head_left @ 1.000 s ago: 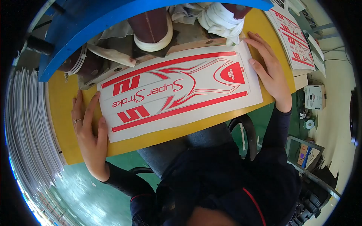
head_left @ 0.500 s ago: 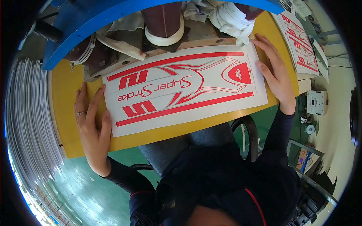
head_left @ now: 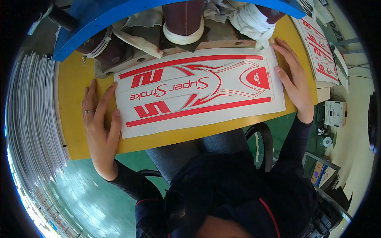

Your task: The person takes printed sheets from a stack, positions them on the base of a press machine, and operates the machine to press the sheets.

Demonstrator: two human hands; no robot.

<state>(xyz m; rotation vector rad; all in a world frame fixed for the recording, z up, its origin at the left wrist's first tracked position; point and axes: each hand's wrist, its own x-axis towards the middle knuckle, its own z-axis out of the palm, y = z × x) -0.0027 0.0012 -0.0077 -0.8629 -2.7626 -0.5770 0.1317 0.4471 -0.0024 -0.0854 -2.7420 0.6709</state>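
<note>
A white printed sheet point(head_left: 166, 119) with red stripes, grey lines and "Super Stroke" lettering lies flat on the yellow tabletop point(head_left: 79, 141). The lettering appears upside down from my side. Along the sheet's left edge rests my left hand point(head_left: 101, 129), fingers spread and a ring on one finger; its index fingertip and thumb touch the edge. My right hand point(head_left: 295, 81) lies at the opposite edge, fingers apart, with the thumb against the paper. Neither hand grasps anything. The sheet's far edge runs close along the front of a metal base plate point(head_left: 139, 59).
Above the plate stand dark red cylinders point(head_left: 182, 20) wrapped with white cloth point(head_left: 252, 23), under a blue frame point(head_left: 119, 18). A tall paper stack point(head_left: 35, 119) is at the left. More red-printed sheets point(head_left: 319, 49) lie at the far right. A chair arm point(head_left: 264, 142) shows below the table.
The camera view has shifted slightly, so the table and machine appear a little further right and higher. Both hands stay at the sheet's edges, with no visible change in grip.
</note>
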